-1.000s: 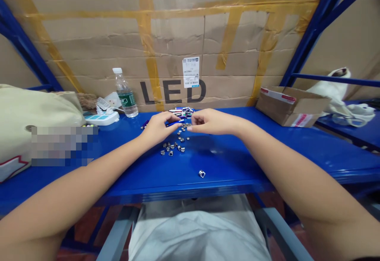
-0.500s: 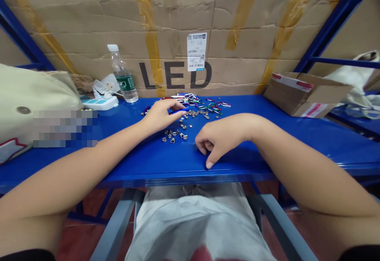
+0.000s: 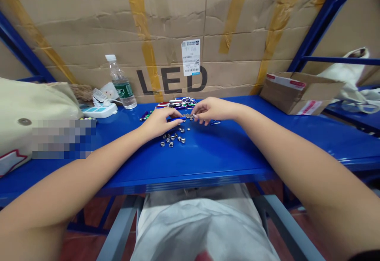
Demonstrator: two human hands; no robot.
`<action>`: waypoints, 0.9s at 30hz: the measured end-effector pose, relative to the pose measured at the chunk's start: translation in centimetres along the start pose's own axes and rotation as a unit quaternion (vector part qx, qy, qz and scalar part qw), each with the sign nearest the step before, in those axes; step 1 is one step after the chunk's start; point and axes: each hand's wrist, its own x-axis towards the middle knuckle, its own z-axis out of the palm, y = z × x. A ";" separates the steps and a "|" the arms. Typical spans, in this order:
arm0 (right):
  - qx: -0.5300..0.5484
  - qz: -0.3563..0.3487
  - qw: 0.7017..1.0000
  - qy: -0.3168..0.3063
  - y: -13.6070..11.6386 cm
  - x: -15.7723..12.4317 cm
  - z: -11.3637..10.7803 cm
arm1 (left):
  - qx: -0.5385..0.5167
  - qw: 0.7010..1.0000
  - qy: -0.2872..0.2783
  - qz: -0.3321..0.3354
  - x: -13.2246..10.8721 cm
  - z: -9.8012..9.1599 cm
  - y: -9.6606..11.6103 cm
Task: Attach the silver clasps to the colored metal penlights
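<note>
Work in hand: both hands meet at the middle of the blue shelf, at the far edge of a scatter of small metal parts, in what reads as a pick-and-fit step on a blue slim piece. The left hand is partly closed, thumb and fingers curled round the near end of the blue slim piece, whose free end points toward 3 o'clock, at the right hand. The right hand is turned palm-down with fingers bent, its fingertips lowered onto the shelf among the round metal parts just beside the tip of the blue slim piece. Whether a part is pinched between those fingertips cannot be told; the view is too small there. The loose metal parts lie at 6 o'clock from the left hand's fingertips. A pile of coloured pieces lies at 12 o'clock from the hands, against the carton marked LED. Judgement on handling: the parts are tiny, loose and shiny, so any pick calls for a fine fingertip pinch on one part only, with the blue slim piece kept steady and level. A water bottle stands at 10 o'clock, well apart; a cardboard box sits at 2 o'clock.
</note>
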 end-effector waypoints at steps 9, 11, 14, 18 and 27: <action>0.134 -0.017 0.990 0.033 -0.1 1.2 1.8 | 0.006 1.000 0.014 0.005 -0.1 0.3 0.3; 0.164 -0.006 0.985 0.059 -0.1 1.4 2.0 | 0.005 1.000 0.021 0.007 -0.2 0.3 0.4; 0.202 0.000 0.977 0.073 0.0 1.5 2.2 | 0.005 0.999 0.037 0.005 -0.2 0.3 0.5; 0.247 0.010 0.968 0.051 0.1 1.5 2.4 | 0.012 0.997 0.070 0.010 -0.2 0.3 0.4; -0.003 -0.102 0.994 0.040 -0.4 0.7 2.4 | -0.009 0.998 0.059 0.032 -0.7 0.2 -0.2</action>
